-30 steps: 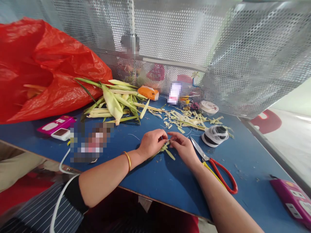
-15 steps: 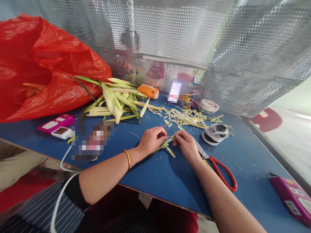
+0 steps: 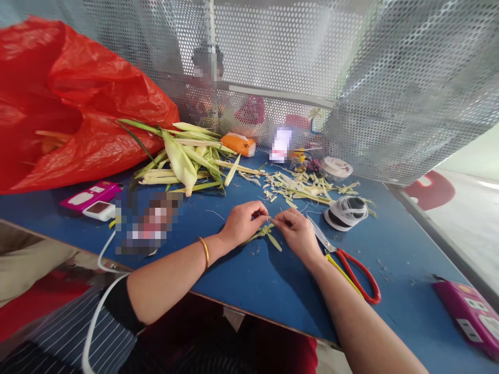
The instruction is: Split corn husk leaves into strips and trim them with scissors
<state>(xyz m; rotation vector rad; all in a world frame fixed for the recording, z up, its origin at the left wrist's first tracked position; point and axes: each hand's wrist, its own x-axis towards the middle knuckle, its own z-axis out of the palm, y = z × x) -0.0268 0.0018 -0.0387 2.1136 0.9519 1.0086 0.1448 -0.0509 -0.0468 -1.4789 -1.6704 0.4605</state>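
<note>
One perforated grey screen (image 3: 273, 57) spans twelve o'clock, on a dial centred on the small husk piece (image 3: 266, 231). Below it spreads the blue table (image 3: 234, 272). A crumpled red plastic bag (image 3: 117, 104) fills ten o'clock, and against its near side, also at ten but closer in, lies the pile of green husks (image 3: 181, 161). One magenta power strip (image 3: 91, 199) sits at nine o'clock, another magenta strip (image 3: 468, 317) far out towards four.

Scissors (image 3: 331, 248) with red and yellow handles lie between three and four o'clock, just beside the right hand (image 3: 298, 234). That hand has thumb and finger pinched together; what they grip is too small to tell. The left hand (image 3: 244, 226), gold bangle (image 3: 206, 252) at its wrist, pinches the husk piece between thumb and finger, low over the table. Both sets of fingertips nearly meet.

Husk scraps (image 3: 298, 189) are strewn at one o'clock, a black-and-white spool (image 3: 345, 213) stands at three, an orange packet (image 3: 238, 144) at eleven, and a white roll (image 3: 336, 168) at two.
</note>
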